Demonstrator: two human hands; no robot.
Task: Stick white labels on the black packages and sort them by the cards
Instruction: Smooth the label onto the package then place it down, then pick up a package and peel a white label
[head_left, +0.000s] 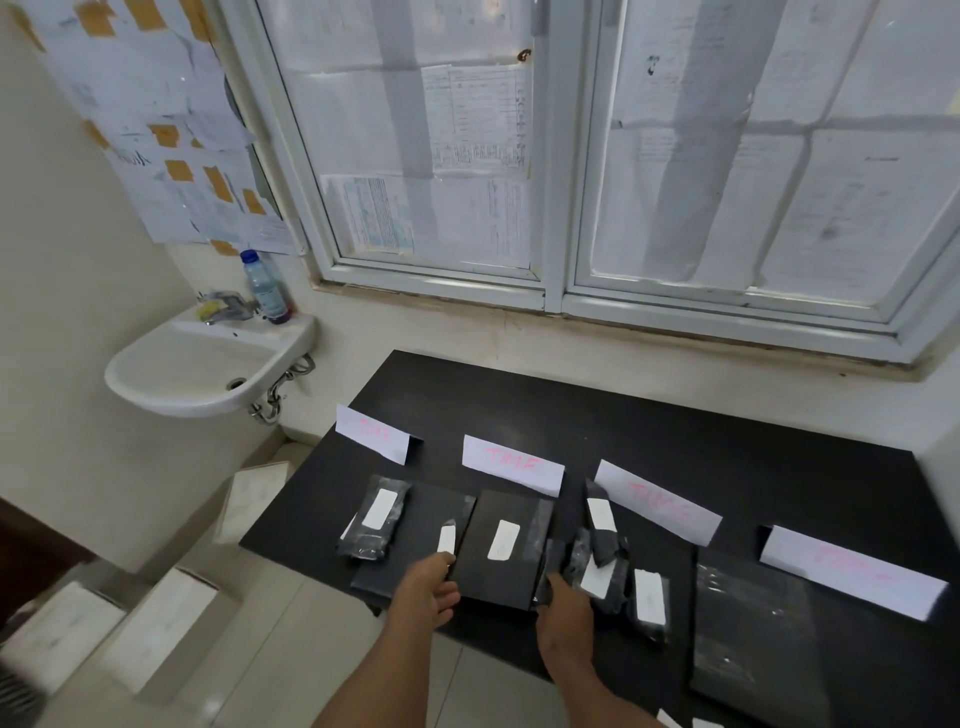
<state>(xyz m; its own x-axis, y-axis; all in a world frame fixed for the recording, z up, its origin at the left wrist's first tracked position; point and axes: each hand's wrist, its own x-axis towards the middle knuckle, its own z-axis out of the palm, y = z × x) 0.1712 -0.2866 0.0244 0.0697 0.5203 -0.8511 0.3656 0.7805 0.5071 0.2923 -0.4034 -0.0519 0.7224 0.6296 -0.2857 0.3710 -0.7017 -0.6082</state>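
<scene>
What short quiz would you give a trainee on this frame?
1. How many white folded paper cards with pink writing stand on the black table?
2. True or false: the large flat black plastic package in front of the rightmost card bears a white label.
3. On which side of the table is the white ceramic sink? A left, B right, C behind the person.
Key: 1 four; 2 false; 3 A.
</scene>
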